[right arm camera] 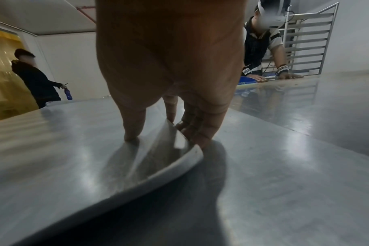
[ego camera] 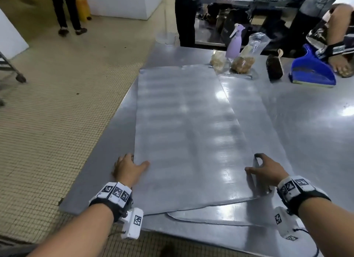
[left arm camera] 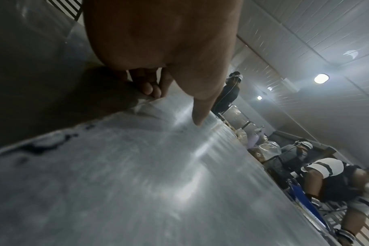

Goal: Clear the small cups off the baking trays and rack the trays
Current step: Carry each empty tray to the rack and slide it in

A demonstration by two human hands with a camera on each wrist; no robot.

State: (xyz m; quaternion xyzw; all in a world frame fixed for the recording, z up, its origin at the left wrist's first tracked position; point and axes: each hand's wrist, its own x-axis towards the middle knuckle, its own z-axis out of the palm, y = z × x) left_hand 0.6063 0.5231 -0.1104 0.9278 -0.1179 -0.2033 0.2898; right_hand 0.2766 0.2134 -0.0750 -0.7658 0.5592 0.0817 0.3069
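Observation:
A large bare metal baking tray (ego camera: 183, 126) lies askew on top of a second tray (ego camera: 247, 96) on the steel table. My left hand (ego camera: 128, 167) grips its near left edge, thumb on top and fingers curled under (left arm camera: 150, 89). My right hand (ego camera: 262, 168) grips the near right edge, thumb pressed on the tray surface (right arm camera: 133, 133) and fingers curled under the raised rim (right arm camera: 198, 133). That near right corner (right arm camera: 187, 153) is lifted a little off the tray below. No cups show on either tray.
At the table's far side stand a purple spray bottle (ego camera: 234, 42), two plastic bags of food (ego camera: 243, 61), a brush (ego camera: 274, 67) and a blue dustpan (ego camera: 312, 69) under another person's hand (ego camera: 342, 65). A tray rack (right arm camera: 305, 43) stands behind that person. People stand on the tiled floor at left.

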